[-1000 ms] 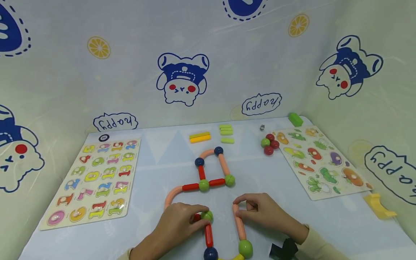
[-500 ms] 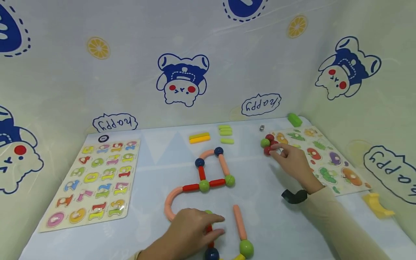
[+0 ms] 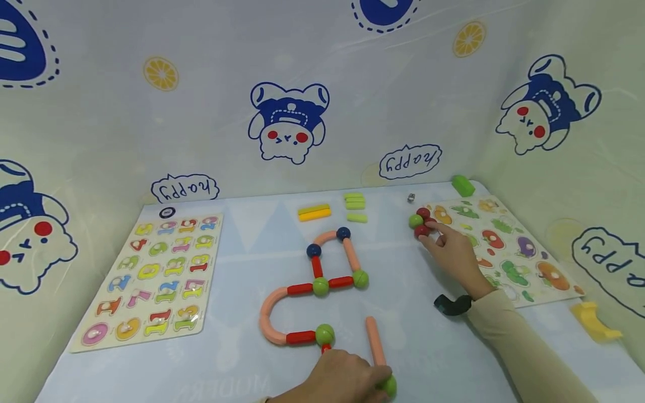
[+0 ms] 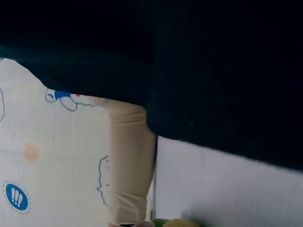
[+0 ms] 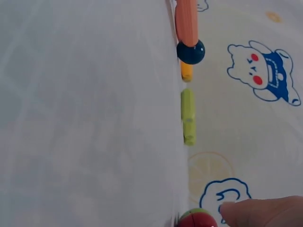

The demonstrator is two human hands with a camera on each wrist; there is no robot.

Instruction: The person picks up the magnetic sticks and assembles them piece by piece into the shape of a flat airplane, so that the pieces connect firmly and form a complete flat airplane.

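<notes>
In the head view my right hand (image 3: 453, 254) is at the cluster of balls, its thumb and index finger around the nearest red ball (image 3: 420, 231). A green ball (image 3: 415, 221) and other red balls sit against it. In the right wrist view a fingertip shows beside the red ball (image 5: 199, 220). At the bottom of the head view, my left hand (image 3: 342, 378) grips the green ball (image 3: 388, 386) below a straight peach stick (image 3: 375, 341). This hand hides the pieces beneath it. To its left, a green ball (image 3: 325, 334) joins a red stick (image 3: 300, 337) and a curved peach stick (image 3: 267, 316).
Farther back, the figure continues through red sticks and blue balls (image 3: 314, 251). Yellow sticks (image 3: 314, 212) and light green sticks (image 3: 355, 201) lie behind it. A number board (image 3: 151, 280) is at left, a vegetable board (image 3: 509, 252) at right. A yellow arch block (image 3: 594, 322) lies near the right edge.
My right hand left the peach stick and reached the red balls at the back right. My left hand let go of the middle green ball and moved right and down to the lower green one.
</notes>
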